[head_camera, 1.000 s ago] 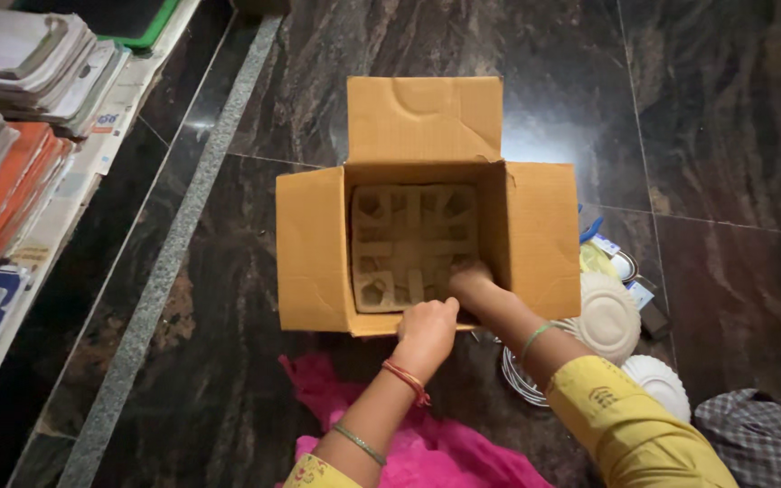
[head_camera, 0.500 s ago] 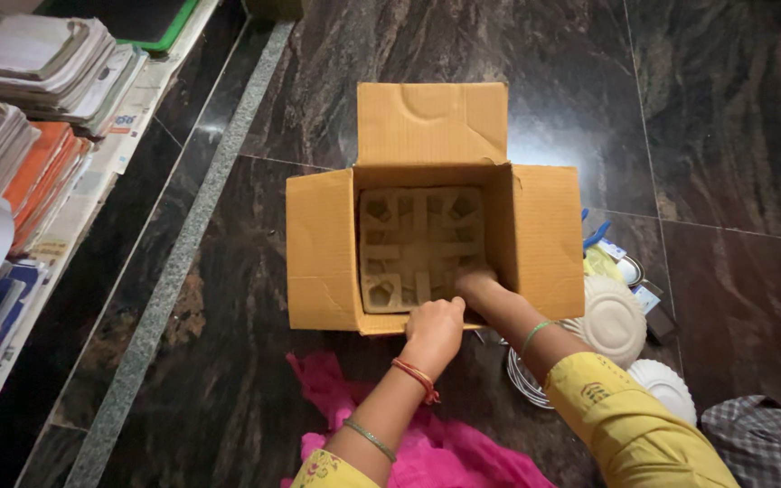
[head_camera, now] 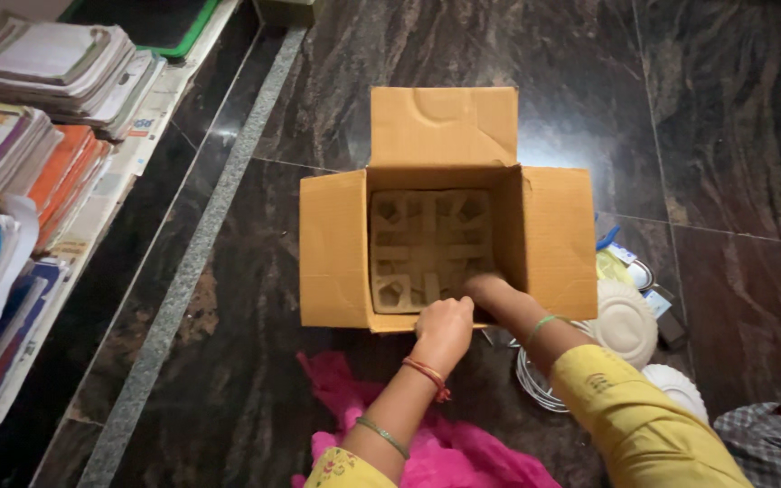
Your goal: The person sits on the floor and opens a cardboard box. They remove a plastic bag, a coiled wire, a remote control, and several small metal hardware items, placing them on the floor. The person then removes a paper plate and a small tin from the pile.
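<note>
L hand (head_camera: 446, 327) curled closed over near rim of open brown cardboard box (head_camera: 336, 248), R hand (head_camera: 484, 287) inside at moulded pulp tray (head_camera: 427, 244), its fingers hidden, can't tell.

Wore yellow sleeves with small embroidered motifs; red thread band plus thin metal bangle on left hand (head_camera: 445, 327), green bangle toward three o'clock on right hand (head_camera: 484, 287).

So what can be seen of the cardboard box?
The cardboard box is plain brown corrugated board, standing open on the dark stone floor with its flaps folded outward. A moulded pulp insert lies flat at its bottom. The left hand grips the near edge; the right hand reaches inside, onto the insert's near right corner.
</note>
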